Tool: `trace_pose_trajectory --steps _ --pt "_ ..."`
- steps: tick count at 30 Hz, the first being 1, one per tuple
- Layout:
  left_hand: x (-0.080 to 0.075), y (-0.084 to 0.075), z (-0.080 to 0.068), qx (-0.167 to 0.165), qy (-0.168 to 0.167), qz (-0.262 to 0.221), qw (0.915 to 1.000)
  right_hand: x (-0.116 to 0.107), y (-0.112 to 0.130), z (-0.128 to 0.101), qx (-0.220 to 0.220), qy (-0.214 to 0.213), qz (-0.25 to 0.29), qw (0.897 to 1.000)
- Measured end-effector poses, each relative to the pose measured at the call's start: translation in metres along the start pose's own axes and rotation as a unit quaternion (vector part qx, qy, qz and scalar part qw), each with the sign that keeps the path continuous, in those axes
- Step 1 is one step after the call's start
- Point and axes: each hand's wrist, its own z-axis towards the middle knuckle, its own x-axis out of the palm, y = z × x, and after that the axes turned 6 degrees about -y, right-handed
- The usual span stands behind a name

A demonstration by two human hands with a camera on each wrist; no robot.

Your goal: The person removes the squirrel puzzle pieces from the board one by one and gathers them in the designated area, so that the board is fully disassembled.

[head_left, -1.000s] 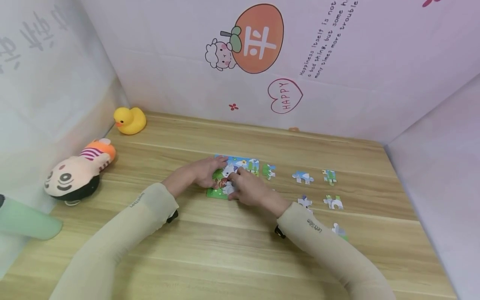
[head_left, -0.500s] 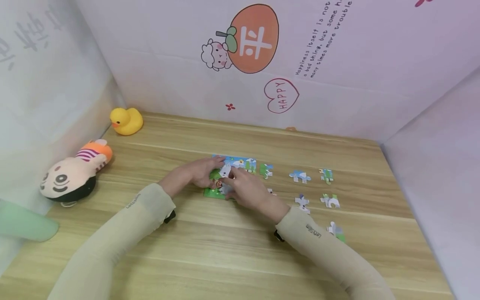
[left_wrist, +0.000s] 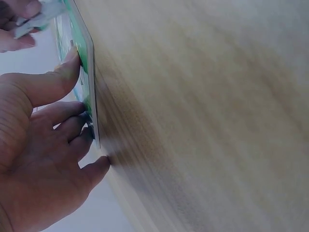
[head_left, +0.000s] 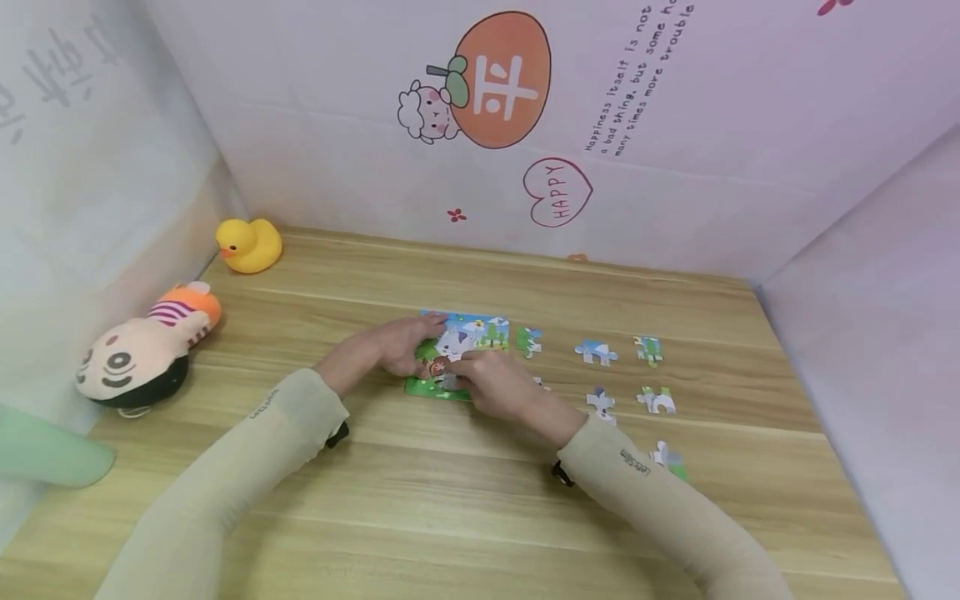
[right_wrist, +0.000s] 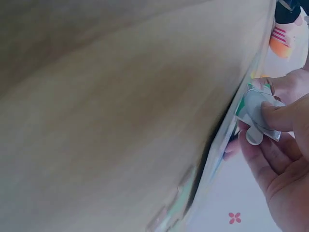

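A jigsaw board (head_left: 491, 332) with a colourful cartoon-animal picture lies flat on the wooden table. My left hand (head_left: 401, 343) rests at the board's left side; in the left wrist view its thumb (left_wrist: 67, 77) presses on the picture face and the fingers lie along the edge. Over the lower middle of the board, my right hand (head_left: 498, 385) pinches a grey-white jigsaw piece (right_wrist: 256, 108) between thumb and fingers. This piece is tilted, its rounded knob showing in the right wrist view. The right hand hides the board's lower right part in the head view.
Several loose jigsaw pieces lie right of the board, among them a blue one (head_left: 596, 351) and a grey-green one (head_left: 669, 458). A yellow rubber duck (head_left: 250, 245), a plush doll (head_left: 135, 361) and a pale green cylinder (head_left: 56, 447) are on the left. Printed cloth walls surround the table.
My right hand has turned and drawn back slightly with the jigsaw piece, uncovering more of the board's middle. The left hand stays at the board. The head view has shifted slightly.
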Motion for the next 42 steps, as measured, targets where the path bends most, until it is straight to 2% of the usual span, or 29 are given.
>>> trace_pose_trajectory --steps 3,7,14,16,20,24,28,32,37,42 --pt "0.001 -0.002 0.003 0.004 0.002 -0.003 1.0000 -0.013 -0.002 -0.015 0.009 -0.004 0.033 0.999" --pt "0.001 -0.004 0.006 0.003 0.002 -0.007 1.0000 -0.035 -0.010 -0.046 0.041 -0.008 0.059 0.997" --pt "0.001 -0.003 0.007 0.005 0.004 -0.002 1.0000 -0.067 -0.036 -0.122 0.066 -0.070 0.039 0.995" --pt "0.001 -0.002 0.006 0.004 0.005 -0.004 1.0000 -0.074 -0.040 -0.141 0.082 -0.062 0.037 0.994" --pt "-0.002 -0.001 0.004 0.002 0.003 -0.006 1.0000 -0.081 -0.044 -0.164 0.121 -0.004 0.065 0.990" --pt "-0.004 0.001 0.002 0.001 0.000 -0.005 1.0000 -0.080 -0.048 -0.172 0.146 0.052 0.100 0.983" --pt "-0.004 0.003 0.001 0.000 0.002 -0.002 1.0000 -0.070 -0.050 -0.172 0.147 0.083 0.110 0.979" --pt "-0.003 0.003 0.002 -0.002 0.007 -0.003 1.0000 -0.062 -0.049 -0.171 0.136 0.085 0.083 0.984" --pt "-0.001 0.004 0.002 -0.009 0.009 -0.007 0.9999 -0.058 -0.048 -0.171 0.141 0.088 0.056 0.984" --pt "0.001 0.006 0.001 -0.010 0.006 -0.012 0.9999 -0.055 -0.048 -0.170 0.134 0.068 0.038 0.988"
